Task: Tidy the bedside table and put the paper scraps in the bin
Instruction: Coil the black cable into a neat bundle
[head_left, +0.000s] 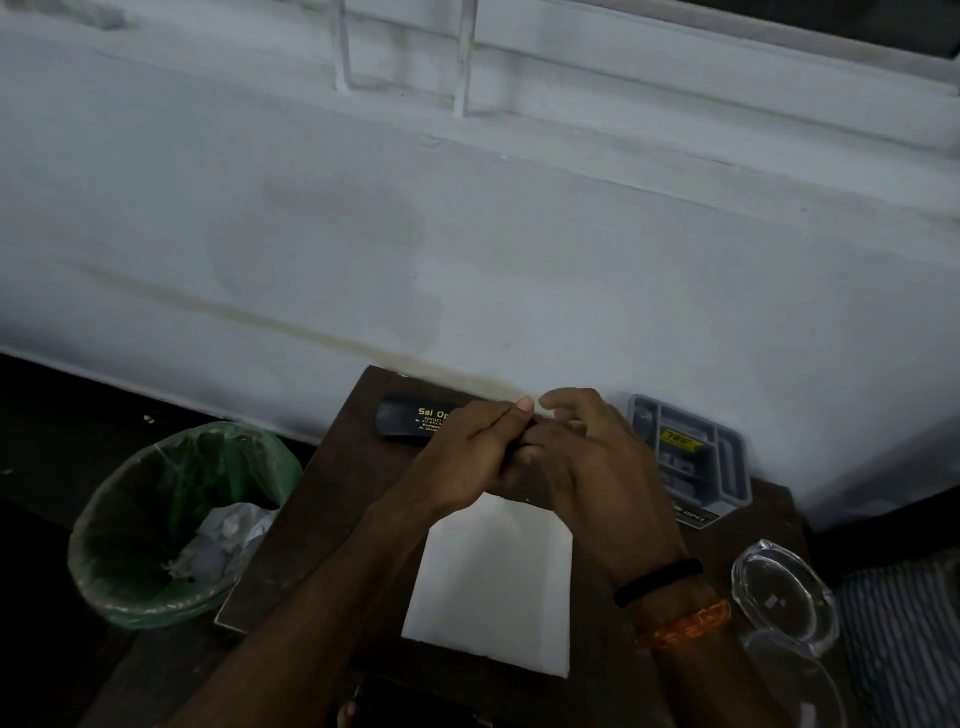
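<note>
Since both hands are bunched up over the spectacle case, here's how I'd read this step, with every place given relative to that case:

Spectacle case (415, 418): black with gold lettering, lying along the wall at the back of the bedside table (332, 467). Only its left end shows; the rest is under the hands.

Left hand (462, 457): fingers pressed together and laid over the right part of the case, thumb tip up at the far edge. Looks like it's gripping the case, but I can't tell for sure.

Right hand (587, 452): just right of the left one and touching it, fingers curled loosely. Can't tell if it's pinching anything.

White sheet (493, 582): flat on the table, just on the near side of the case.

Bin (171, 525): on the floor, left of and nearer than the case, green liner, crumpled paper scraps (228, 535) already inside.

Grey tray (691, 452): right of the case, against the wall.

Glass dishes (779, 592): further right and nearer.

My tip: I'd guess the case is being squared up or closed, so keep it flat and parallel to the wall, slide instead of lifting, and mind the white sheet.
</note>
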